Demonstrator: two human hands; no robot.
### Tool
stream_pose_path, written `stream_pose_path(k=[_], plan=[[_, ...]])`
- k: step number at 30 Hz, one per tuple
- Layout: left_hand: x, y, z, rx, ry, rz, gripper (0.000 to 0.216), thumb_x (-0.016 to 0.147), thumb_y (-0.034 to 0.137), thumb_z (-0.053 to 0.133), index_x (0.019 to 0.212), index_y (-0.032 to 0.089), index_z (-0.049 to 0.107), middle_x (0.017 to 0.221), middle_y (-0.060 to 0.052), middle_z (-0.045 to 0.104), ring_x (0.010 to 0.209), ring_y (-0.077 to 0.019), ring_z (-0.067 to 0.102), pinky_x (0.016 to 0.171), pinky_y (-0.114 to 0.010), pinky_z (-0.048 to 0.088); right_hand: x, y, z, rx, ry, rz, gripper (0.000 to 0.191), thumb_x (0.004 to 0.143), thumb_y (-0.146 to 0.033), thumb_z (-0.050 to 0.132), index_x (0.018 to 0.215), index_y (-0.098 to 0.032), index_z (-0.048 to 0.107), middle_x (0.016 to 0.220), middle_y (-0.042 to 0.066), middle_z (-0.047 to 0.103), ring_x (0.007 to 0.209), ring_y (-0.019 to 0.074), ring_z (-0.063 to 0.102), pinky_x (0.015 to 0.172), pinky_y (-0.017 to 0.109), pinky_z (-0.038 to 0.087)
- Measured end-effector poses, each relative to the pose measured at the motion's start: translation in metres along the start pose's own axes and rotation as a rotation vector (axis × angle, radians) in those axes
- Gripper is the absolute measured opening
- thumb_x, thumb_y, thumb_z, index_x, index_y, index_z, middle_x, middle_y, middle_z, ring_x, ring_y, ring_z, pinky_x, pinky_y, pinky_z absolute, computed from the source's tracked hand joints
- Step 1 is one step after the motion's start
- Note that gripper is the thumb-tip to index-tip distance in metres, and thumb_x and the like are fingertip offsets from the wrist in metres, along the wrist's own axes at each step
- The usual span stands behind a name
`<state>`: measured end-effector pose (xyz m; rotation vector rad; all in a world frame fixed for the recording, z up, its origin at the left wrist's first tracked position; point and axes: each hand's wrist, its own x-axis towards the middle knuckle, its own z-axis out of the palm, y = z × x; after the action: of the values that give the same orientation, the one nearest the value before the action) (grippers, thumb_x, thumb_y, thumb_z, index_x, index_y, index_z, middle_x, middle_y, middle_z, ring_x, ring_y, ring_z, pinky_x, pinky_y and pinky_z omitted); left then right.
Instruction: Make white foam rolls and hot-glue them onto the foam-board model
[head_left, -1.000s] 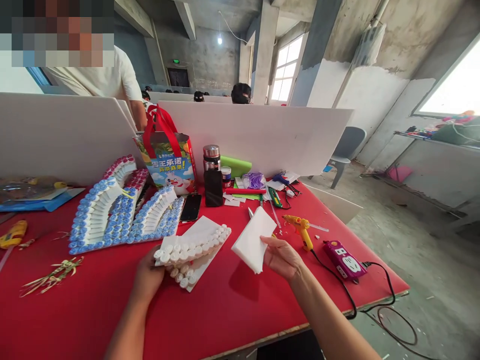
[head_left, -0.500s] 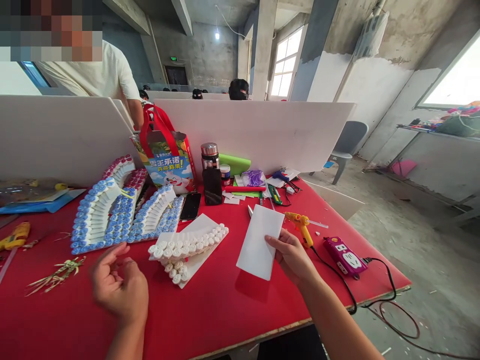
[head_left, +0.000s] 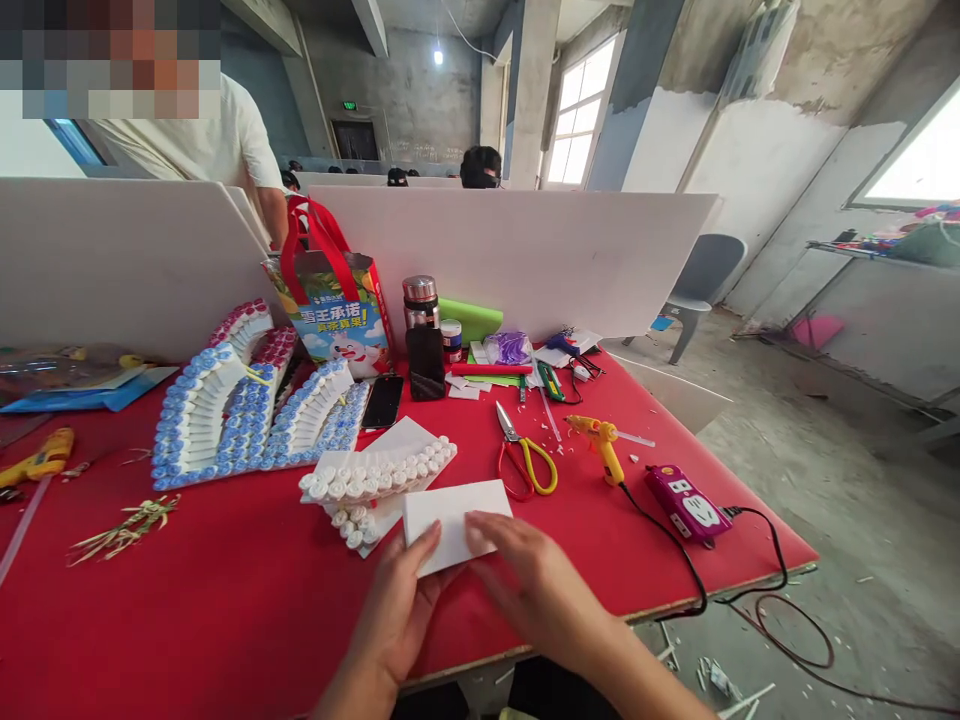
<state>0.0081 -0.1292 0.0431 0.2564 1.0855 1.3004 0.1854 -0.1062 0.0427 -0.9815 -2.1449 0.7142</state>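
A white card (head_left: 454, 510), blank on the side I see, is held low over the red table. My left hand (head_left: 401, 600) grips its lower left part, thumb on top and fingers underneath. At the right side of the card, my right hand (head_left: 540, 580) has its fingertips over the surface, slightly blurred. Just behind lie white pieces lined with rolled white paper rosettes (head_left: 375, 475), stacked at an angle. Scissors with one red and one yellow handle (head_left: 529, 465) rest beyond the card, blades pointing away.
A yellow glue gun (head_left: 604, 450) and a purple power strip (head_left: 688, 503) with cords lie at right. Blue-and-white rolled-paper pieces (head_left: 240, 420), a gift bag (head_left: 337, 320), phone (head_left: 382, 402) and flask (head_left: 420, 300) stand farther back. Behind a white partition (head_left: 525, 250) is a person (head_left: 217, 150).
My right hand has brought the card left and nearer, turning it wide side across. My left hand has moved right and taken hold of it. The scissors are now uncovered.
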Motion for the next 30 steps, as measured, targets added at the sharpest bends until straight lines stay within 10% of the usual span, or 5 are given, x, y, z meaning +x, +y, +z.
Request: stream_pose_path(k=[3, 12, 20, 27, 30], plan=[[0.001, 0.006, -0.012, 0.035, 0.068, -0.04, 0.036, 0.076, 0.012, 0.074, 0.111, 0.016, 0.067, 0.114, -0.011, 0.074, 0.107, -0.0298, 0.07, 0.09, -0.043, 0.061, 0.006, 0.031, -0.01, -0.205, 0.214, 0.235, 0.034, 0.097, -0.028, 0.046, 0.123, -0.025, 0.066, 0.116, 0.013, 0.07, 0.106, 0.028, 0.066, 0.091, 0.043, 0.054], [0.004, 0.001, -0.015, 0.073, 0.01, -0.079, 0.033, 0.076, 0.013, 0.076, 0.108, 0.015, 0.069, 0.111, -0.012, 0.075, 0.111, -0.0296, 0.069, 0.092, -0.04, 0.06, 0.041, 0.106, -0.011, -0.567, 0.152, 0.512, 0.028, 0.088, -0.029, 0.056, 0.113, -0.018, 0.066, 0.106, 0.014, 0.064, 0.093, 0.0283, 0.064, 0.071, 0.035, 0.048], [0.02, 0.006, -0.011, 0.047, -0.038, -0.082, 0.034, 0.083, 0.031, 0.074, 0.113, 0.018, 0.067, 0.114, -0.01, 0.074, 0.11, -0.0268, 0.069, 0.09, -0.038, 0.06, 0.026, 0.079, -0.022, -0.324, 0.354, 0.26, 0.022, 0.096, -0.03, 0.046, 0.1, -0.023, 0.066, 0.105, 0.011, 0.064, 0.099, 0.0265, 0.061, 0.084, 0.039, 0.05], [0.037, -0.003, 0.009, 0.164, -0.153, -0.022, 0.039, 0.086, 0.043, 0.067, 0.115, 0.016, 0.066, 0.117, -0.015, 0.072, 0.115, -0.0307, 0.066, 0.094, -0.043, 0.057, 0.009, 0.053, -0.01, -0.2, 0.159, 0.222, 0.021, 0.091, -0.031, 0.059, 0.111, -0.026, 0.064, 0.116, 0.01, 0.063, 0.106, 0.0276, 0.059, 0.089, 0.04, 0.05], [0.035, -0.006, 0.009, 0.514, -0.137, 0.261, 0.046, 0.083, 0.045, 0.069, 0.121, 0.019, 0.065, 0.128, -0.015, 0.067, 0.128, -0.0326, 0.056, 0.105, -0.044, 0.048, 0.012, 0.064, -0.002, -0.317, 0.084, 0.198, 0.017, 0.09, -0.022, 0.055, 0.105, -0.022, 0.064, 0.107, 0.012, 0.063, 0.101, 0.0281, 0.058, 0.089, 0.041, 0.049]])
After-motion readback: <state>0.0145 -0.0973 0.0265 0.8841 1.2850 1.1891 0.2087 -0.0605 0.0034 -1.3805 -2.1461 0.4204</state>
